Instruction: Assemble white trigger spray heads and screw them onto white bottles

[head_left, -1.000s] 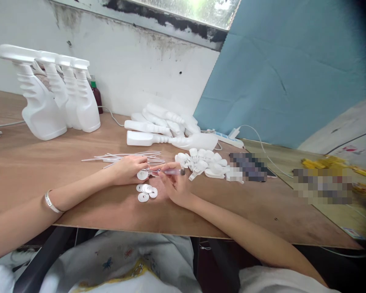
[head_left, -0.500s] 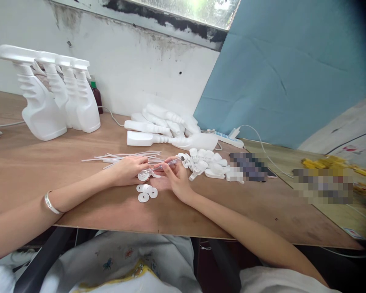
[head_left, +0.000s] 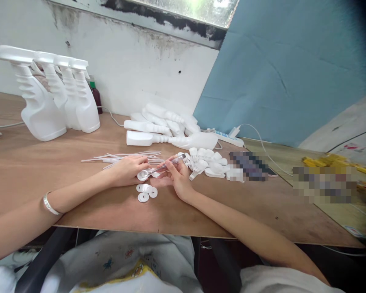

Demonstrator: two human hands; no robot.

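Observation:
My left hand [head_left: 128, 170] is closed around a white spray trigger head [head_left: 142, 175], its round collar facing me. My right hand [head_left: 179, 180] pinches a slim tool with a clear handle [head_left: 174, 160] and a dark end. The tool slants down to the left, and its thin tip reaches the collar; how far it goes inside, I cannot tell. Just below the hands lie several white ring washers [head_left: 144, 197]. Thin white tubes [head_left: 100, 158] are spread behind my left hand. A heap of white spray heads [head_left: 209, 162] sits to the right of my right hand.
Upright white spray bottles [head_left: 42, 108] stand at the back left, near a dark bottle with a green cap [head_left: 96, 95]. White bottles [head_left: 171, 138] lie piled at the back middle. A power strip [head_left: 228, 139] with a cable and blurred items are on the right.
The clear-handled tool now tilts more steeply, its dark end a little higher. My right fingers have shifted along with it. My left hand and the spray head stay almost in place.

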